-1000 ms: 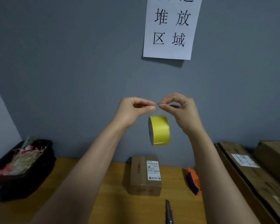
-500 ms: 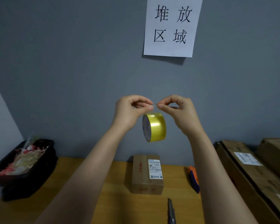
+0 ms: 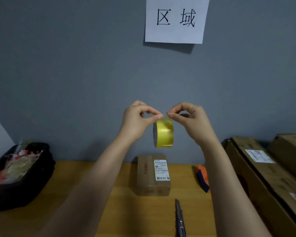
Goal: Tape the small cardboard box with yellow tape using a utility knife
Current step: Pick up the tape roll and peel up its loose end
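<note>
A yellow tape roll (image 3: 164, 133) hangs in the air in front of the grey wall, well above the table. My left hand (image 3: 137, 122) and my right hand (image 3: 190, 120) each pinch the tape's free end at the top of the roll, fingertips almost touching. Below them the small cardboard box (image 3: 152, 175) with a white label lies on the wooden table (image 3: 126, 211). A dark utility knife (image 3: 180, 218) lies on the table in front of the box, pointing away from me.
A black bin (image 3: 22, 173) full of crumpled tape scraps stands at the left. Large cardboard boxes (image 3: 266, 173) are stacked at the right. An orange and blue object (image 3: 202, 177) lies right of the small box. A paper sign (image 3: 175, 19) hangs on the wall.
The hanging roll has risen toward my fingers and swung a little left. Both hands stay pinched on the tape end.
</note>
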